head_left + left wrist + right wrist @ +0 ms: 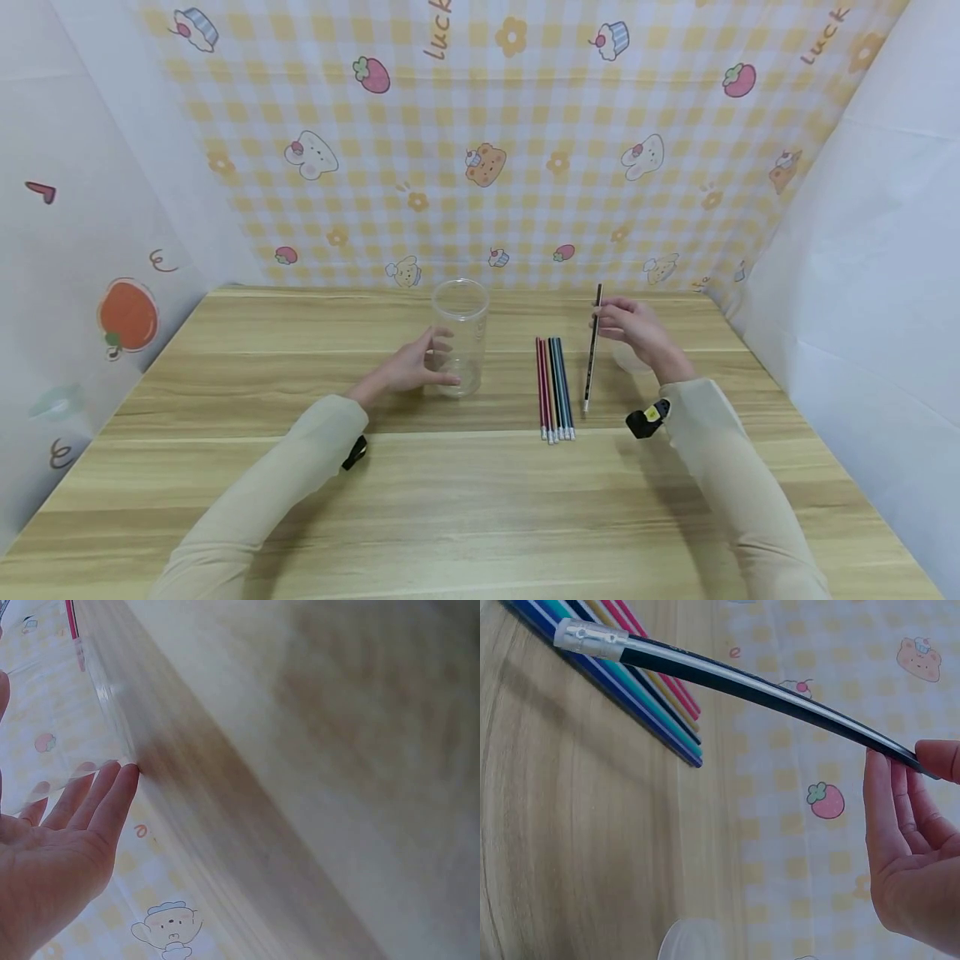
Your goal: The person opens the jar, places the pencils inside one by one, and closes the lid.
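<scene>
A tall clear plastic cup (471,350) stands upright on the table, and my left hand (411,364) holds it from the left, thumb in front and fingers around the far side. In the left wrist view the fingers (112,799) lie along the cup's transparent wall. My right hand (633,327) pinches a black pencil (592,354) near its upper end, between thumb and fingertips. This pencil slants, with its white eraser end (592,639) downward and toward me. Between the two hands lies a row of several pencils (555,387) in red, yellow, black, teal and blue, erasers toward me.
A clear round plastic piece (632,359) lies on the table under the right wrist. The wooden table (480,517) runs back to a yellow checkered cloth (525,208) with cartoon prints. White cloth hangs at both sides.
</scene>
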A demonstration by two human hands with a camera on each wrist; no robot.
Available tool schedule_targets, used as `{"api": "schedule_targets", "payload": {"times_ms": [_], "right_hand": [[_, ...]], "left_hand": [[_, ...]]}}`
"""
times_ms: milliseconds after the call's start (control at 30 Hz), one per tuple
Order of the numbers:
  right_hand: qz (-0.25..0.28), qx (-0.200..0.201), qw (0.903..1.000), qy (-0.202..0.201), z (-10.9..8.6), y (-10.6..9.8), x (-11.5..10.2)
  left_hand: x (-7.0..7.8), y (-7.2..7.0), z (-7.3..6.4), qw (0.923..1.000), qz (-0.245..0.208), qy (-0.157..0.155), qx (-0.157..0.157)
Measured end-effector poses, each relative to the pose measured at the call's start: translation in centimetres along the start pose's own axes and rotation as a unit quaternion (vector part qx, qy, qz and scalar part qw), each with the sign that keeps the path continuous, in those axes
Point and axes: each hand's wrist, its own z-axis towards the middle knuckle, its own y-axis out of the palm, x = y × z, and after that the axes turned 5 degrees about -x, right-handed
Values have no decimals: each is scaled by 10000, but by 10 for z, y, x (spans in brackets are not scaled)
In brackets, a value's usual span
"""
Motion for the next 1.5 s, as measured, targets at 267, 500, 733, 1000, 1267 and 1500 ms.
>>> {"api": "schedule_targets", "payload": {"times_ms": [267,500,733,1000,1267,1500], "right_hand": [[239,99,9995,-202,-2,7,-9],[475,109,9981,-372,-1,12,-12],[511,308,9968,-537,-2,19,-17],[488,394,9957,-681,-2,26,-23],[858,304,9918,-901,-3,30,-32],[912,478,9897,-998,-4,35,-42]], "left_hand": [[1,1,-1,10000,-44,-73,-13],[-1,1,1,9999,-92,-46,-26],[0,1,0,9999,-105,-55,-23],[0,1,0,9999,-123,-82,1],[0,2,1,9997,-243,-60,18],[1,1,0,9996,-284,-50,5]]}}
